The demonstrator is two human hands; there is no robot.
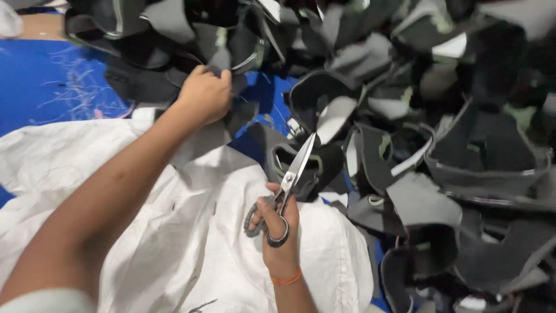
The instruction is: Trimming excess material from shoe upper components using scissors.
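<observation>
My left hand [204,93] reaches forward into a heap of black and grey fabric shoe uppers [370,69] and pinches one grey piece [221,59] at the heap's near edge. My right hand [279,232] grips a pair of large scissors [289,179] by their dark handles, blades closed and pointing up and away over the white sack [197,232]. An orange band sits on my right wrist.
A big white woven sack lies spread across the lower left. The blue work surface [40,81] shows at the left, with loose threads on it. More dark shoe uppers [480,174] pile up across the whole right side.
</observation>
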